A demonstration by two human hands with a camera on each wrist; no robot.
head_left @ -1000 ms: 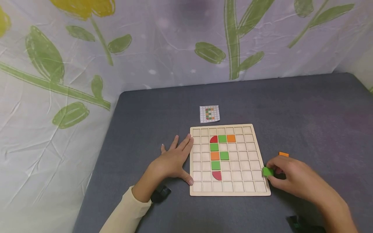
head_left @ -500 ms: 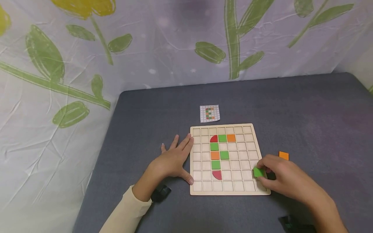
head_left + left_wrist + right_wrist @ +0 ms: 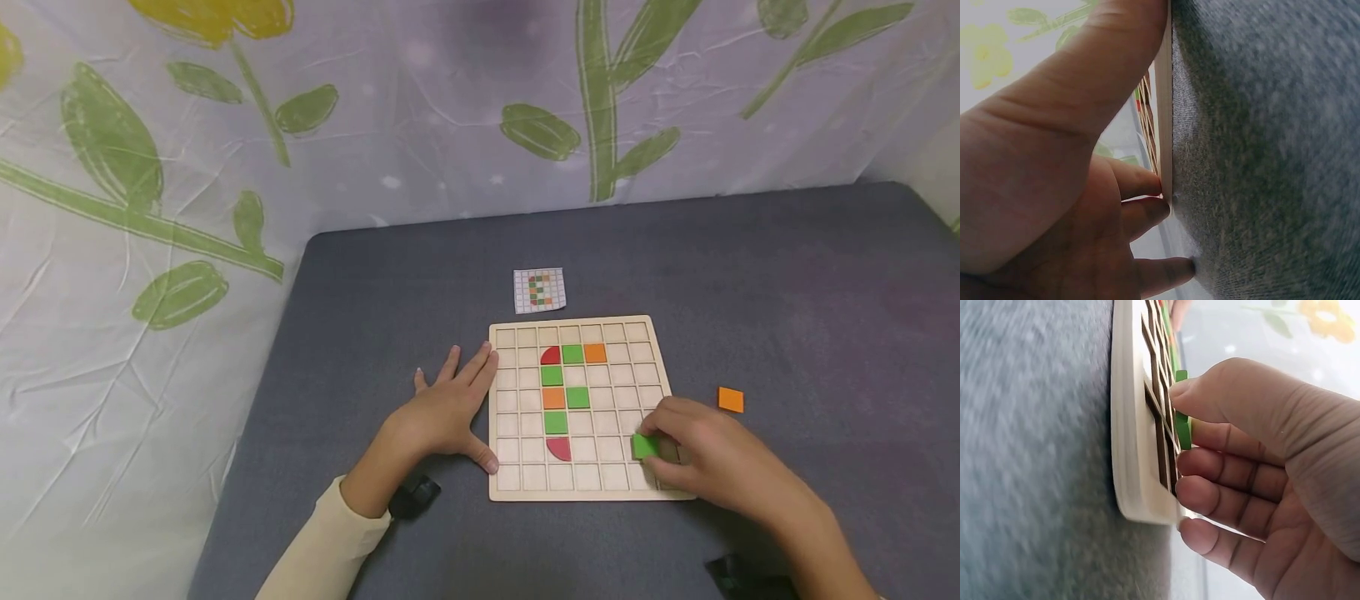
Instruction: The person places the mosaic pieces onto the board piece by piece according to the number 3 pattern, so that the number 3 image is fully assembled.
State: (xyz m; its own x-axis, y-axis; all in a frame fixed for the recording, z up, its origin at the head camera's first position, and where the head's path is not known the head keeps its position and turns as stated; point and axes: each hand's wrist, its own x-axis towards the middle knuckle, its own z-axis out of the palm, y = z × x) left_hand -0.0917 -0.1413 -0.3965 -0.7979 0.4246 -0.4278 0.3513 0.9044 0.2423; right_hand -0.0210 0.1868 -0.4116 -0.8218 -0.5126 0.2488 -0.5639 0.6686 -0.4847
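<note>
A wooden grid board (image 3: 603, 492) lies on the dark table, with green and orange square tiles and red quarter-round tiles set in some of its cells. Along the board's left edge rests my left hand (image 3: 442, 417), fingers spread, thumb and fingertips touching the rim. My right hand (image 3: 712, 446) pinches a green square tile (image 3: 643, 447) between thumb and forefinger over the lower right cells. In the right wrist view the green tile (image 3: 1184, 428) stands just above the board's surface, the other fingers loosely bent beside it.
Right of the board lies a loose orange square tile (image 3: 731, 400). A small paper card (image 3: 540, 291) printed with a coloured grid pattern lies beyond the board's far edge. A patterned curtain (image 3: 420, 108) hangs behind the table.
My right hand has moved left with the green tile, from beside the board's right edge to over its cells. The orange tile is now fully uncovered. My left hand has stayed put.
</note>
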